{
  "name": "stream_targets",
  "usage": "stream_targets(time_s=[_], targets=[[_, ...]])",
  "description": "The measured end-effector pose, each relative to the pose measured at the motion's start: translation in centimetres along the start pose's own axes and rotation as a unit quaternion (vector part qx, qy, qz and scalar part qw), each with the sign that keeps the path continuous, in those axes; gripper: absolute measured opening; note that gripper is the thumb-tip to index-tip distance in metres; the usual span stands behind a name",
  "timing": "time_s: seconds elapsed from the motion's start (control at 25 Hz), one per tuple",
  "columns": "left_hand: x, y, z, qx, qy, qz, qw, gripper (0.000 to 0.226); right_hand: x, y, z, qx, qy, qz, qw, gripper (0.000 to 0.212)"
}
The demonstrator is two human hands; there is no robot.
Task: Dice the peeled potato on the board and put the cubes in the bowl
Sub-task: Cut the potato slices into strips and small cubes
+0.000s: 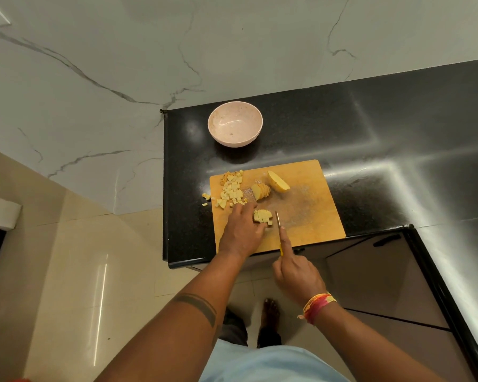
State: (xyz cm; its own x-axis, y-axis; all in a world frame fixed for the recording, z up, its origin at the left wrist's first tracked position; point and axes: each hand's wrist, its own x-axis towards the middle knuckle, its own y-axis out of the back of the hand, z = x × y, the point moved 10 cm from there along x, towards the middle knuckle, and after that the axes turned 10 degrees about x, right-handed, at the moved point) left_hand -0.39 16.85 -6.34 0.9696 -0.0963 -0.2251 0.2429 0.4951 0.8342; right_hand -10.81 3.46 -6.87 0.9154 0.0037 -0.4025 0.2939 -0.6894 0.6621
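A wooden cutting board [309, 216] lies on the black counter. My left hand [242, 231] holds a small stack of potato strips [262, 215], partly cut into cubes. My right hand [295, 272] grips a yellow-handled knife [278, 220] whose blade stands just right of the stack. A pile of diced cubes [231, 193] sits at the board's left edge, and a few cubes have spilled onto the counter. A fanned stack of slices [261, 191] and a potato half [278, 181] lie behind. The pink bowl [235, 124] stands empty beyond the board.
The black granite counter [384, 150] extends right and toward me along the right side. Its left edge drops to a tiled floor [80, 271]. A marble wall [122, 64] rises behind. My feet and a cabinet front show below the counter edge.
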Motion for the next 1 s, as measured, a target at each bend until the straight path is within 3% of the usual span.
stream_targets(time_s=[0.32,0.52,0.88,1.0], targets=[[0.3,1.9,-2.7,0.065,0.028,0.04,0.997,0.034,1.8,-3.7,-3.4,-0.007,0.021,-0.035,0.999,0.083],[0.3,3.7,-4.6,0.039,0.062,0.075,0.995,0.027,3.7,-3.8,-5.6,-0.004,0.038,-0.029,0.999,0.081],[1.0,4.3,-1.5,0.015,0.004,0.106,0.994,0.01,3.6,-0.2,-4.2,0.031,0.052,0.032,0.998,0.08],[2.7,4.1,0.7,-0.011,-0.024,0.097,0.995,0.023,3.9,1.0,-3.6,0.044,0.048,0.056,0.996,0.079]])
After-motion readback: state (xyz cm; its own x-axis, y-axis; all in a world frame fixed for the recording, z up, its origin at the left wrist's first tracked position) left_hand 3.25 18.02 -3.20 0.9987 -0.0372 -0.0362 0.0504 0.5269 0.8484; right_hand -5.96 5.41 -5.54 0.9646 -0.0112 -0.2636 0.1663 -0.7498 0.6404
